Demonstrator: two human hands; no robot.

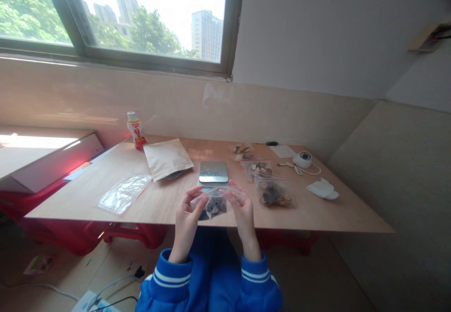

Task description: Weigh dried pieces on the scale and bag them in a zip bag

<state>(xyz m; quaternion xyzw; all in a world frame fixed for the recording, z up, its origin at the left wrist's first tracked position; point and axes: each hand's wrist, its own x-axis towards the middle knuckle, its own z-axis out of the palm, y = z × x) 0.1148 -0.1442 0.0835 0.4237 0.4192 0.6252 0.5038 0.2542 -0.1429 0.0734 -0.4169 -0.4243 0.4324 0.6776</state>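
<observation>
Between my two hands hangs a clear zip bag (213, 207) with dark, dried pieces inside, at the table's front edge. My left hand (189, 211) pinches the bag's top edge on the left. The right corner of that edge is pinched by my right hand (242, 207). Just beyond the bag lies a small kitchen scale (213, 172) with a shiny metal plate; its front part is partly hidden by the bag. To the right of my right hand, a filled zip bag (274, 193) with brown and dark dried pieces rests on the table.
Behind it lie two more filled bags, a nearer bag (259, 169) and a farther bag (242, 151). Left are a kraft pouch (167, 158), flat plastic bags (124, 192) and a bottle (136, 131). Right are a white corded device (302, 159) and a crumpled tissue (322, 189).
</observation>
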